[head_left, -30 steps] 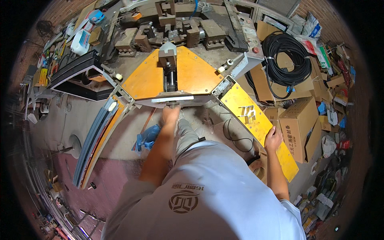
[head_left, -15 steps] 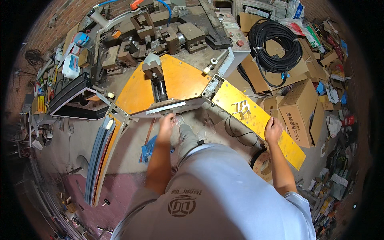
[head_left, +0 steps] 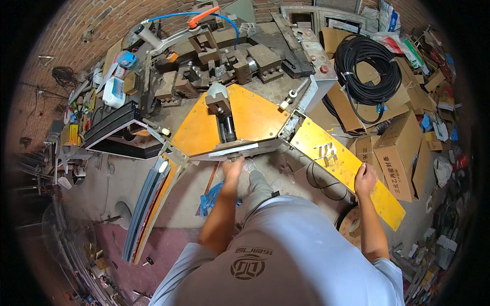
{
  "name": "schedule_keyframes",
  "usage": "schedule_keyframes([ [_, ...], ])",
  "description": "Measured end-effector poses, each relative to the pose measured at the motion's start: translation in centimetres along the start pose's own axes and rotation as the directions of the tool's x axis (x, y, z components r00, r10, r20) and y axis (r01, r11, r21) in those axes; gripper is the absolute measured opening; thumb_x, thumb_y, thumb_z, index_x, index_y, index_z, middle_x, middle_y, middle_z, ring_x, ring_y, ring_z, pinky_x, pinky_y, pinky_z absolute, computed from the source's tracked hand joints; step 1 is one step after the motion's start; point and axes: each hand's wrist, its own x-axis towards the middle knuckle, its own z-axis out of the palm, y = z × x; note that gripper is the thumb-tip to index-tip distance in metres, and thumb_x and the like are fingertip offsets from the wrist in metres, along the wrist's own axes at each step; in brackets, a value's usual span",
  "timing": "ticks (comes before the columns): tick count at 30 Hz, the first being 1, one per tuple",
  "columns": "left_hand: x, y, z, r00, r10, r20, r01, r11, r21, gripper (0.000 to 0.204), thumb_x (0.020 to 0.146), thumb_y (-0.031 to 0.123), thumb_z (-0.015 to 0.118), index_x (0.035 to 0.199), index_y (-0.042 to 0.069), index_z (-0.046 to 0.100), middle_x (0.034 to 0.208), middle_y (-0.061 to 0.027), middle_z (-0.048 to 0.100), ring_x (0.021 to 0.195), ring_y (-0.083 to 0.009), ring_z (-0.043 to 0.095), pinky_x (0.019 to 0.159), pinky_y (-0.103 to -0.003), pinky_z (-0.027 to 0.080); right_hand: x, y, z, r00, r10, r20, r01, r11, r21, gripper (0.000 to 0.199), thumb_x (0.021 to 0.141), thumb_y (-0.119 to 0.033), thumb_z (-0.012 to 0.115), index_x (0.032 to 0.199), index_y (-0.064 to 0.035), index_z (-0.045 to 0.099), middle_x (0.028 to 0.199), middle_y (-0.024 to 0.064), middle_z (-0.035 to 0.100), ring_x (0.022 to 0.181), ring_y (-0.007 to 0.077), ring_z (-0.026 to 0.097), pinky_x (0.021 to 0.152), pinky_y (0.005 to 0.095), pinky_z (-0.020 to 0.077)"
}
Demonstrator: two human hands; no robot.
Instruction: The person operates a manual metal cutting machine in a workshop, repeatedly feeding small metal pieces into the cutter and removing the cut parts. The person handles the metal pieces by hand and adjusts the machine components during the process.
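Dull grey floor [head_left: 104,191] shows beneath the work. Right hand [head_left: 365,179]: holding the upper edge of the panel [head_left: 341,171], a flat, scuffed yellow strip with cut-out slots, right of the body; its long axis slants from the plate [head_left: 260,115] outward and nearer. Left hand [head_left: 233,168]: wrapped round a short dark handle [head_left: 234,156] below the plate's front edge. Beyond: the plate, smooth, orange, angular; blocky, grimy metal blocks [head_left: 266,58]; rough brick wall [head_left: 102,46].
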Motion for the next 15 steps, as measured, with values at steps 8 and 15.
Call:
schedule_keyframes([
  [8,-0.7,1.3,-0.2,0.952,-0.219,0.214,0.261,0.945,-0.195,0.038,0.078,0.025,0.079,0.105,0.000,0.072,0.091,-0.0116,0.071,0.069,-0.0211,0.065,0.058,-0.031,0.050,-0.1,0.7,0.4,1.000,-0.019,0.023,0.020,1.000,-0.024,0.029,0.103,-0.026,0.050,0.105,-0.0026,0.067,0.104,0.0169,0.067,0.101,0.0367,0.059,0.095,0.0459,0.0417],
  [15,-0.9,2.2,-1.7,0.733,-0.168,0.659,0.591,0.637,-0.495,0.024,0.084,0.022,0.077,0.102,0.008,0.068,0.086,-0.0067,0.069,0.074,-0.0139,0.062,0.066,-0.029,0.049,-0.2,1.0,0.2,0.999,-0.033,0.033,0.034,0.999,-0.014,0.029,0.103,-0.026,0.050,0.106,-0.0022,0.067,0.105,0.0164,0.067,0.102,0.0370,0.059,0.095,0.0458,0.0415],
])
